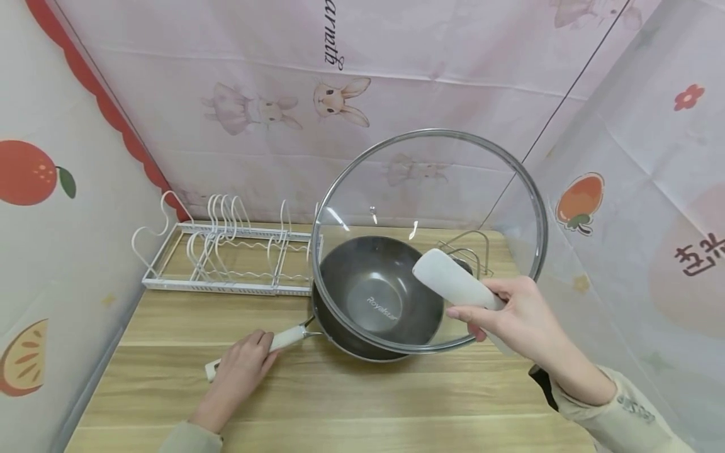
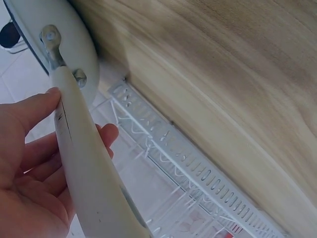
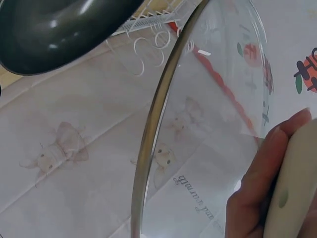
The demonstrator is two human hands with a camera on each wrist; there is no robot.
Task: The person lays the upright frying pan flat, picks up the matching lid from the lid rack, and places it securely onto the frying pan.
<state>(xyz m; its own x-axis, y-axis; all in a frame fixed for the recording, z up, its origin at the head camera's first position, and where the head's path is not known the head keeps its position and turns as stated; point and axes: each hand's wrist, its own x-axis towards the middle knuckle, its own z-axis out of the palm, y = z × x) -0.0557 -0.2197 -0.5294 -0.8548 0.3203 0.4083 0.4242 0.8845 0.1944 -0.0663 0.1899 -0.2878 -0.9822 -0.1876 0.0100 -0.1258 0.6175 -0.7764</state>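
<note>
A dark deep frying pan (image 1: 333, 332) marked "Royalstar" sits on the wooden table, its long pale handle (image 1: 287, 338) pointing left toward me. My left hand (image 1: 242, 358) grips that handle; in the left wrist view the thumb lies on one side and the fingers curl round the other. My right hand (image 1: 523, 318) pinches the white handle (image 1: 453, 280) of a large glass lid (image 1: 430, 201), raised and tilted. Through the glass the pan's inside shows in the head view. From the right wrist, the lid's metal rim (image 3: 157, 99) stands apart from the pan (image 3: 59, 34).
A white wire dish rack (image 1: 209, 286) with upright loops stands at the back left. Behind the pan on the right is a small metal wire stand (image 1: 481, 242), partly covered by the lid and its handle. Printed cloth walls (image 1: 272, 56) enclose the table's back and sides.
</note>
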